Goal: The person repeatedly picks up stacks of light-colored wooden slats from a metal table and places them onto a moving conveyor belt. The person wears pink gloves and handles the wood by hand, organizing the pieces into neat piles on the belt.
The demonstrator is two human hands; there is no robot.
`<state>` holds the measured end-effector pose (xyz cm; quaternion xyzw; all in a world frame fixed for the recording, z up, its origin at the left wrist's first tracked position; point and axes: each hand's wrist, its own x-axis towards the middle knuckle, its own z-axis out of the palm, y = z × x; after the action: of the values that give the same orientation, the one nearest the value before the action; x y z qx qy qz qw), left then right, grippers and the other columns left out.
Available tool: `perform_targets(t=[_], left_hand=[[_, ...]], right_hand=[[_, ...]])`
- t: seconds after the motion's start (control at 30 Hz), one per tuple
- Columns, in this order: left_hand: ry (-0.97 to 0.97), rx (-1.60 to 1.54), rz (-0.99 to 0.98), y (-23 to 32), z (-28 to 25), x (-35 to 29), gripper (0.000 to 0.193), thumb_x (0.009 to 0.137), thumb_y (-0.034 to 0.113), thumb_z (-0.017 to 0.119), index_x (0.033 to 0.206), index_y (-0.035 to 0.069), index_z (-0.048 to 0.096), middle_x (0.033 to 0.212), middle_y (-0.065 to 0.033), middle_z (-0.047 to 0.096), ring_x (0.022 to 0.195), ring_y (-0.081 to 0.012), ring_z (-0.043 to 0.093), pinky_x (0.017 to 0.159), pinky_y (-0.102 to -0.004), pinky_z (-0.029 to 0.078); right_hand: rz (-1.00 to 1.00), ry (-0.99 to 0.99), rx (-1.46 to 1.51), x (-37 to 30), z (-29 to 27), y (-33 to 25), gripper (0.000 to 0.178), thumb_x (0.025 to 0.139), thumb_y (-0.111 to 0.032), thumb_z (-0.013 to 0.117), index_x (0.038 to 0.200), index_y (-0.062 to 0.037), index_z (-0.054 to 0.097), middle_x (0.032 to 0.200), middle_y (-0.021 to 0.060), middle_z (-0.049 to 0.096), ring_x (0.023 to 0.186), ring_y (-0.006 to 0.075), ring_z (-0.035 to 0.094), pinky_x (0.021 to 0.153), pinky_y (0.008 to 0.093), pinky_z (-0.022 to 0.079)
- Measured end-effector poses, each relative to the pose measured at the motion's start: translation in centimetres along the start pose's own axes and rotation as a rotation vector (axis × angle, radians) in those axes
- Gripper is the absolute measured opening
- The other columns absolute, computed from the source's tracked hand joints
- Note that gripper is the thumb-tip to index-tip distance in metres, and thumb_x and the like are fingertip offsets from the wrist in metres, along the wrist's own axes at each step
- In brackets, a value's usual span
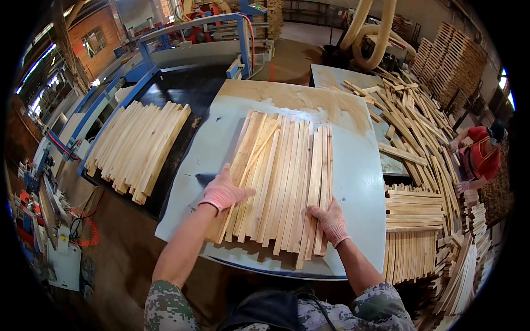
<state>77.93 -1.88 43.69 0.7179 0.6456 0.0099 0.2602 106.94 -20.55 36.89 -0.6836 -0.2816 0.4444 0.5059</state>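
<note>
**Slats on the grey table**

A row of pale wooden slats (284, 182) lies flat on the smooth grey table (359, 182), long axes running near to far, ends uneven; the left hand (222, 191), gloved in pink knit, presses open-fingered on the near left slats; the right hand (329, 219) grips the near right slat ends; more slats (138, 146) lie on the dark belt (193, 94), far left.

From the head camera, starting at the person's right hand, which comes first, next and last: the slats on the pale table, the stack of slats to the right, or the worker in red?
1. The slats on the pale table: the right hand rests on their near right edge.
2. The stack of slats: just right of the table.
3. The worker in red: far right, beyond the stack.
</note>
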Motion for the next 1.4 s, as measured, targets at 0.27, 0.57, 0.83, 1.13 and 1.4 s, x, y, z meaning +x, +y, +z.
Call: perform_targets(t=[0.27, 0.57, 0.83, 1.13, 1.4], left_hand=[[-0.003, -0.151, -0.004, -4.9, -2.0, 4.5, 0.075, 0.08, 0.038, 0.087, 0.139, -0.002, 0.065, 0.125, -0.0251, 0.076, 0.118, -0.0384, 0.073, 0.106, -0.0455, 0.057], [-0.248, -0.687, 0.1, -15.5, 1.5, 11.0, 0.06, 0.097, 0.048, 0.075, 0.126, -0.005, 0.075, 0.114, -0.0201, 0.079, 0.108, -0.029, 0.076, 0.096, -0.0404, 0.058], [-0.303, 0.063, 0.384, -12.0, -4.6, 9.3, 0.103, 0.091, 0.08, 0.062, 0.154, -0.001, 0.054, 0.139, -0.0249, 0.072, 0.131, -0.0395, 0.068, 0.112, -0.0447, 0.052], [-0.389, -0.303, 0.523, -20.1, -1.9, 5.9, 0.113, 0.088, 0.059, 0.08, 0.171, 0.001, 0.028, 0.162, -0.028, 0.051, 0.149, -0.0409, 0.052, 0.123, -0.0451, 0.042], [-0.351, -0.368, 0.652, -25.0, -3.8, 2.8, 0.102, 0.09, 0.054, 0.08, 0.165, -0.001, 0.038, 0.154, -0.0266, 0.057, 0.139, -0.0404, 0.06, 0.117, -0.046, 0.048]], right_hand=[[0.085, 0.042, -0.96, 1.4, 1.3, -3.6, 0.087, 0.095, -0.065, 0.071, 0.149, 0.0014, 0.055, 0.138, 0.0244, 0.061, 0.125, 0.0395, 0.067, 0.109, 0.0484, 0.054], [0.173, 0.101, -0.734, 1.3, 3.6, -3.7, 0.082, 0.096, -0.07, 0.066, 0.138, 0.0005, 0.068, 0.144, 0.0298, 0.061, 0.133, 0.0415, 0.064, 0.113, 0.0488, 0.051], [-0.326, 0.698, -1.069, -5.6, 13.5, -2.3, 0.09, 0.097, -0.047, 0.078, 0.163, 0.0028, 0.044, 0.14, 0.0256, 0.066, 0.13, 0.0414, 0.062, 0.111, 0.0482, 0.051], [0.051, 0.33, -0.711, -18.9, 37.2, 1.5, 0.096, 0.092, -0.043, 0.082, 0.168, -0.0048, 0.037, 0.135, 0.0229, 0.066, 0.117, 0.0374, 0.07, 0.099, 0.0469, 0.057], [-0.038, 0.319, -0.201, -15.4, 43.6, -0.1, 0.099, 0.094, -0.042, 0.083, 0.168, 0.0011, 0.033, 0.151, 0.0283, 0.055, 0.114, 0.0386, 0.07, 0.104, 0.0426, 0.057]])
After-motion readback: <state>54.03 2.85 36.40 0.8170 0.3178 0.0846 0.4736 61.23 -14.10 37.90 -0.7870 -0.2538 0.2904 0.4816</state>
